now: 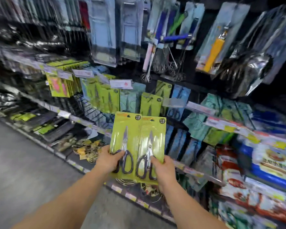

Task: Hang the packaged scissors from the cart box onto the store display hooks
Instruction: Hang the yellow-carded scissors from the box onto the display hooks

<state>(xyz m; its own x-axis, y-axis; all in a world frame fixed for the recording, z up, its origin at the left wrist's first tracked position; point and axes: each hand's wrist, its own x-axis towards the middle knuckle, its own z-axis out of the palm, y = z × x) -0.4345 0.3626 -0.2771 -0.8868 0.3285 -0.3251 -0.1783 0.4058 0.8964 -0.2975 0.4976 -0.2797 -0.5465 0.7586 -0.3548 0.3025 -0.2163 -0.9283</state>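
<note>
Scissors packs' lower corners behind hands.

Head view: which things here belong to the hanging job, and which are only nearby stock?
Job:
left hand
right hand
left scissors pack
right scissors pack
matching green packs on hooks

Nearby only:
yellow-handled tool
whisks
blue packs
</note>
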